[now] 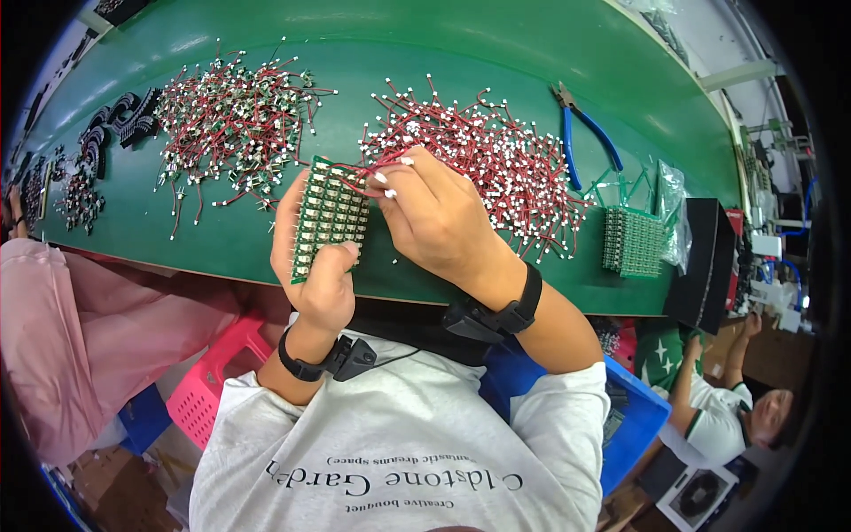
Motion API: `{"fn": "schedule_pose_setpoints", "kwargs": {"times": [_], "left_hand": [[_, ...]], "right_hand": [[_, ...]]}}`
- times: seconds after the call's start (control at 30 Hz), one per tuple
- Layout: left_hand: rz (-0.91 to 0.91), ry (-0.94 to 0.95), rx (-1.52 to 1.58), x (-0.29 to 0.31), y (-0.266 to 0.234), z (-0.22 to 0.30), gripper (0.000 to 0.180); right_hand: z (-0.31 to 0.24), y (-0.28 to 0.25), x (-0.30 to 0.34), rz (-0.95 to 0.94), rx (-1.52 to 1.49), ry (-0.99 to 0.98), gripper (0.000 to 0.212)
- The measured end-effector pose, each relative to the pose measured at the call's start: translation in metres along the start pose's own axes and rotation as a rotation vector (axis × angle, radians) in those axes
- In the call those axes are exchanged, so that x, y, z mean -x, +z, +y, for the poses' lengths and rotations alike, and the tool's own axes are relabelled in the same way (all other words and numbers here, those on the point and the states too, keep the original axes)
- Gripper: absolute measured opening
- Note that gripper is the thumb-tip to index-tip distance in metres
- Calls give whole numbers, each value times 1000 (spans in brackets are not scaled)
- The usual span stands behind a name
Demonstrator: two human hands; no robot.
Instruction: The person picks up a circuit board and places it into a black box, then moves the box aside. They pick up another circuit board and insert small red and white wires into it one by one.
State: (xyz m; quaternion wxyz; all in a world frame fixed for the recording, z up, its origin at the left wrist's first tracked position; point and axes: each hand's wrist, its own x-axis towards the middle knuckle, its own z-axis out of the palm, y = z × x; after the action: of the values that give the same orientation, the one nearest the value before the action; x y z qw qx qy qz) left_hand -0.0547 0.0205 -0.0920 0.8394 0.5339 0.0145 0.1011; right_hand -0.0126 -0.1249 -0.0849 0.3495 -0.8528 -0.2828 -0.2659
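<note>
The left hand (319,266) has its grip closed around a green circuit board (330,217) above the counter (496,62), while the right hand (434,217) pinches a red wire lead (365,168) at its top edge. A tilted board could let the lead slip or snag loose wires (496,160).
</note>
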Motion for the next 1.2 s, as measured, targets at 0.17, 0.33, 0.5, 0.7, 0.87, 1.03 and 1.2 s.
{"fn": "schedule_pose_setpoints", "kwargs": {"times": [0.17,0.33,0.5,0.7,0.87,1.03,1.2], "left_hand": [[-40,12,-61,2,-2,-4,71],[17,48,-33,-10,-19,2,68],[110,50,60,-22,-49,6,59],[-13,-119,283,-20,-42,4,29],[-19,-224,375,-13,-44,-4,32],[-59,-292,416,-8,-32,-4,36],[-117,-294,360,-4,-15,0,44]], "right_hand": [[7,9,4,57,-1,-108,22],[-5,-9,-4,-2,21,-26,28],[-8,-37,21,-343,-76,30,36],[-10,-16,40,-261,75,-52,25],[-23,-19,17,-45,-208,53,19],[-16,-15,17,-2,-171,64,21],[-10,-17,27,38,-129,156,16]]}}
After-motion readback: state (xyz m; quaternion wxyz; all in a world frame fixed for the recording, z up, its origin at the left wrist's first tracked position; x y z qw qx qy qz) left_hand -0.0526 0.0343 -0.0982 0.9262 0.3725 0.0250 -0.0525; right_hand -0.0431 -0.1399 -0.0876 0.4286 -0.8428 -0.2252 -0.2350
